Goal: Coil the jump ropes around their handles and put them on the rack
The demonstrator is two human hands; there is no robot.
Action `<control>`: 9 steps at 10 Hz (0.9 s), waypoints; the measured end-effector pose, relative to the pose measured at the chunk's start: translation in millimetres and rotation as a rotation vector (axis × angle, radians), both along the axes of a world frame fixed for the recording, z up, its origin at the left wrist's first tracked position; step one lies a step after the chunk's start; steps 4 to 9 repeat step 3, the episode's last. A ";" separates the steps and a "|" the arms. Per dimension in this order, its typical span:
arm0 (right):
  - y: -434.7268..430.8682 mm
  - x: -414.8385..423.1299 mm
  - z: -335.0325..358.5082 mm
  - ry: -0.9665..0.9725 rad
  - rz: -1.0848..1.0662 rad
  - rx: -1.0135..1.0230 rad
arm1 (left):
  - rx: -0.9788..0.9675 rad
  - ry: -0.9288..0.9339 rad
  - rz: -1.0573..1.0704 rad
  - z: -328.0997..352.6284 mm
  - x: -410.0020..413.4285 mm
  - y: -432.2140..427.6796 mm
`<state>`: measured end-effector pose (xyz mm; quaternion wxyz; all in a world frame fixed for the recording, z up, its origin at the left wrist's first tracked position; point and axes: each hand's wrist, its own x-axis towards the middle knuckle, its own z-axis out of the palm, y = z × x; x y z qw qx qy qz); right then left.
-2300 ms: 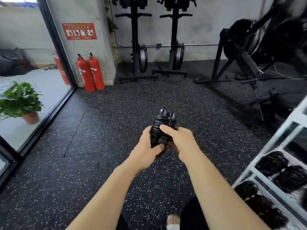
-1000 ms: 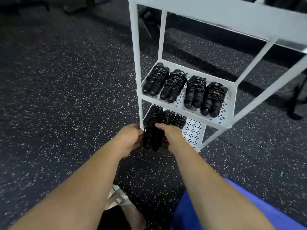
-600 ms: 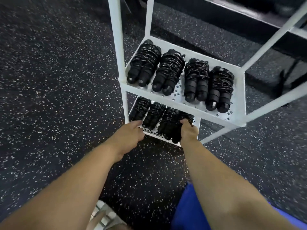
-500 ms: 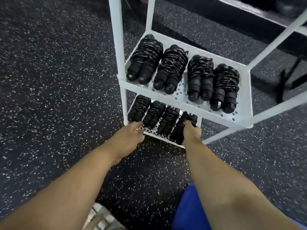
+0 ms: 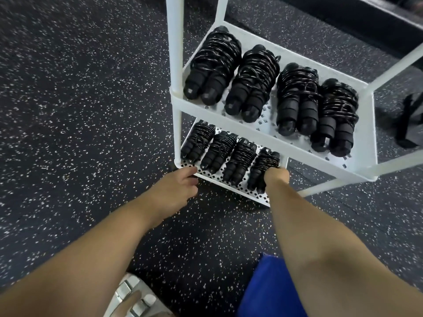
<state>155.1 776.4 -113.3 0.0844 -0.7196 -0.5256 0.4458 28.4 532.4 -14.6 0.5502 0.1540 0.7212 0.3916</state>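
A white rack [image 5: 176, 65] stands on the speckled rubber floor. On its lowest perforated shelf [image 5: 231, 187] lie several black coiled jump ropes side by side. My right hand [image 5: 275, 177] grips the rightmost coiled jump rope [image 5: 263, 164], which rests on that shelf. My left hand [image 5: 177, 188] hovers at the shelf's front left corner, fingers loosely apart and holding nothing. The shelf above carries several larger coiled ropes [image 5: 251, 81] in a row.
The middle shelf's front rail [image 5: 263, 138] overhangs the lower shelf close above my hands. A dark piece of gym equipment [image 5: 409, 120] stands right of the rack. My sandalled foot [image 5: 132, 298] and blue clothing [image 5: 267, 289] are below.
I turned from the open gym floor to the rack. The coiled rope went from both hands down onto the lowest shelf's right end; my left hand came off it.
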 end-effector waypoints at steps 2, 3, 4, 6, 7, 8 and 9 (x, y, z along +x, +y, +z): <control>-29.4 -21.4 26.9 -0.082 0.107 0.112 | 0.001 -0.005 0.006 16.7 5.3 -7.2; -52.0 -37.9 43.7 -0.016 0.183 0.119 | -0.005 0.044 0.050 30.1 4.6 -9.3; -52.0 -37.9 43.7 -0.016 0.183 0.119 | -0.005 0.044 0.050 30.1 4.6 -9.3; -52.0 -37.9 43.7 -0.016 0.183 0.119 | -0.005 0.044 0.050 30.1 4.6 -9.3; -52.0 -37.9 43.7 -0.016 0.183 0.119 | -0.005 0.044 0.050 30.1 4.6 -9.3; -52.0 -37.9 43.7 -0.016 0.183 0.119 | -0.005 0.044 0.050 30.1 4.6 -9.3; -52.0 -37.9 43.7 -0.016 0.183 0.119 | -0.005 0.044 0.050 30.1 4.6 -9.3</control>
